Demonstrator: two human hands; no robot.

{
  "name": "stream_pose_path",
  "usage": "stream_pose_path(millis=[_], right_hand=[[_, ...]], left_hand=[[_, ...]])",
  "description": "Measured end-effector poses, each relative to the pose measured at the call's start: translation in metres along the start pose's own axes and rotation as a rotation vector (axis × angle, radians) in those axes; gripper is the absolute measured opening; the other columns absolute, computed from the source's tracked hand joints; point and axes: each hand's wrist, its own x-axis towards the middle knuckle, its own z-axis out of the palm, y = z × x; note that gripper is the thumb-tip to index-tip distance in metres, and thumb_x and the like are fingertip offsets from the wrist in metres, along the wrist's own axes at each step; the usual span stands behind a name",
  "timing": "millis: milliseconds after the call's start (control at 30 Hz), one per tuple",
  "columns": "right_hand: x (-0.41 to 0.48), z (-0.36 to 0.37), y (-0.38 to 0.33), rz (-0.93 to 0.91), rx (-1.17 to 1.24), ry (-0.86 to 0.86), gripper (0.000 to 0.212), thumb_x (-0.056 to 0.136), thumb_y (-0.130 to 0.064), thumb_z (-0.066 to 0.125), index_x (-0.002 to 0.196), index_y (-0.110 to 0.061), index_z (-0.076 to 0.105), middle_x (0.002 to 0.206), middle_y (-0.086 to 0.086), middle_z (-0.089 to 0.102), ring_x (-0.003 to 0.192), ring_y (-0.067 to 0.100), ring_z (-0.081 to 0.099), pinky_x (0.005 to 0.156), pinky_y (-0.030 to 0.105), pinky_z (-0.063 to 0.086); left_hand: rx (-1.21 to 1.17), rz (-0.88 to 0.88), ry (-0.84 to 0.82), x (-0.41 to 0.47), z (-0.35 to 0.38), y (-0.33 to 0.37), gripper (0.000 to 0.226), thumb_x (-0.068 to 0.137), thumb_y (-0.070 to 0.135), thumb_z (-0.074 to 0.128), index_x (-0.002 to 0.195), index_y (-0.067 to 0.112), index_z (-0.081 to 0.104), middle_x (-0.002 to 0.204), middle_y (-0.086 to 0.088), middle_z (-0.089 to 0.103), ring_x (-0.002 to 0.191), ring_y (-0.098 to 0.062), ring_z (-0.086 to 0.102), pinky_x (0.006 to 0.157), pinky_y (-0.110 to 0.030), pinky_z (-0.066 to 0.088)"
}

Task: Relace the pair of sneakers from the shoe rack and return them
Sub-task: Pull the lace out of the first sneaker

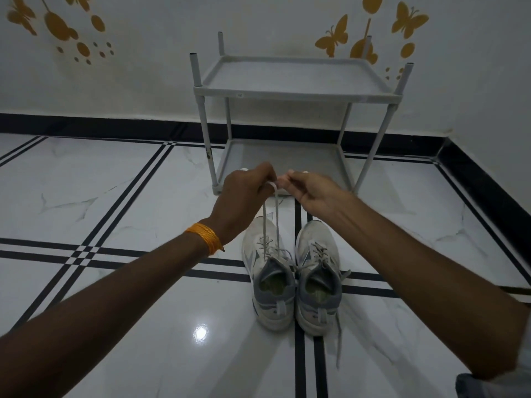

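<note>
Both hands up w/ fingers pinched shut on left sneaker's lace [276,214] — left hand [242,196], right hand [313,193] — sneaker pair [290,282] side by side on floor [115,196] before 2-shelf shoe rack [296,84], nothing on shelves.

The floor [115,196] lies open to the left of the left sneaker [268,282] and to the right of the right sneaker [317,280]. The two sneakers stand touching, leaving no gap between. Two taut lace strands [270,222] rise from the left sneaker, barring passage above it. The shoe rack [293,90] blocks the far side by the wall; both its shelves are bare.
</note>
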Motion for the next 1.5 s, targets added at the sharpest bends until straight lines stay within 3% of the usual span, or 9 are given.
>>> stream_pose_path(millis=[133,233,600,733,833,1000,1267,1367,1500], right_hand=[[-0.003,-0.013,0.002,0.100,-0.216,0.027,0.014,0.091,0.007,0.056,0.105,0.010,0.059,0.108,0.027,0.065,0.088,0.029,0.070,0.065,0.029,0.063],[-0.013,-0.014,0.004,-0.101,-0.641,0.072,0.018,0.088,-0.004,0.063,0.104,0.004,0.062,0.098,0.017,0.064,0.074,0.020,0.064,0.059,0.025,0.055],[-0.036,-0.003,-0.008,-0.522,-1.199,-0.314,0.023,0.081,-0.030,0.076,0.087,-0.010,0.066,0.084,0.007,0.069,0.080,0.023,0.065,0.076,0.043,0.054],[-0.038,-0.002,-0.015,-0.421,-1.294,-0.424,0.027,0.094,-0.026,0.060,0.093,0.000,0.066,0.087,0.015,0.068,0.080,0.019,0.060,0.077,0.035,0.047],[-0.035,-0.007,-0.013,-0.399,-1.010,-0.394,0.021,0.100,-0.021,0.046,0.094,-0.005,0.059,0.079,0.002,0.066,0.076,0.014,0.064,0.076,0.031,0.053],[-0.009,-0.044,-0.002,-0.407,-0.833,-0.212,0.014,0.099,-0.020,0.053,0.091,-0.008,0.050,0.064,-0.001,0.044,0.052,0.009,0.042,0.050,0.024,0.041],[0.034,-0.152,0.016,-0.402,-1.397,0.287,0.022,0.094,-0.026,0.058,0.088,-0.005,0.059,0.083,0.008,0.062,0.073,0.022,0.056,0.060,0.030,0.039],[0.045,-0.174,0.037,-0.317,-1.516,0.277,0.021,0.093,-0.025,0.061,0.086,-0.005,0.058,0.090,0.014,0.067,0.079,0.027,0.059,0.066,0.031,0.040],[0.049,-0.175,0.055,-0.110,-1.799,0.128,0.017,0.087,-0.027,0.063,0.091,-0.012,0.058,0.104,0.012,0.068,0.097,0.029,0.062,0.076,0.033,0.045]], left_hand=[[-0.315,-0.441,-0.360,0.013,-0.013,0.008,0.014,0.096,0.013,0.051,0.095,0.006,0.063,0.067,-0.004,0.069,0.053,-0.009,0.059,0.049,-0.014,0.044],[-0.653,-0.761,-0.571,0.026,-0.023,0.013,0.015,0.093,0.012,0.046,0.094,0.005,0.060,0.058,-0.002,0.054,0.045,-0.010,0.044,0.042,-0.018,0.036],[-0.794,-0.741,-0.486,0.024,-0.016,0.008,0.022,0.090,0.021,0.040,0.088,0.007,0.057,0.053,0.003,0.051,0.050,-0.010,0.042,0.049,-0.020,0.038],[-0.616,-0.630,-0.371,0.021,-0.014,0.004,0.025,0.101,0.020,0.040,0.113,0.010,0.059,0.068,-0.006,0.063,0.052,-0.011,0.055,0.047,-0.019,0.044],[-0.369,-0.392,-0.150,0.013,-0.010,-0.008,0.019,0.101,0.019,0.049,0.118,0.013,0.053,0.067,-0.006,0.066,0.050,-0.008,0.061,0.045,-0.018,0.049],[-0.032,-0.172,0.015,-0.009,-0.004,-0.039,0.020,0.099,0.016,0.053,0.117,0.011,0.047,0.059,-0.006,0.059,0.047,-0.018,0.055,0.048,-0.023,0.048],[0.385,-0.414,-0.142,-0.091,-0.024,-0.144,0.019,0.098,0.016,0.050,0.113,0.009,0.040,0.057,-0.010,0.055,0.048,-0.031,0.051,0.050,-0.035,0.043],[0.470,-0.472,-0.343,-0.124,-0.015,-0.164,0.013,0.095,0.013,0.052,0.103,0.007,0.043,0.069,-0.017,0.062,0.059,-0.035,0.056,0.057,-0.039,0.047],[0.529,-0.529,-0.710,-0.139,0.006,-0.162,0.042,0.096,0.022,0.049,0.136,0.012,0.045,0.117,-0.017,0.064,0.104,-0.036,0.062,0.086,-0.041,0.051]])
